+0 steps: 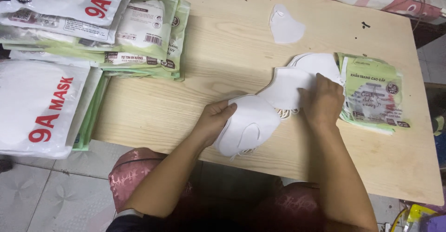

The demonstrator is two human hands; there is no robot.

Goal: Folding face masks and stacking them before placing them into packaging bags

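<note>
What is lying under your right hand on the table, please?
A fanned row of white masks lies under the right hand. How many the hand covers cannot be seen.

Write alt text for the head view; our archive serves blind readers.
A person's left hand holds a stack of white face masks on a wooden table, the right hand pressing a second pile. Packaged masks lie left, flat pouches right.
</note>
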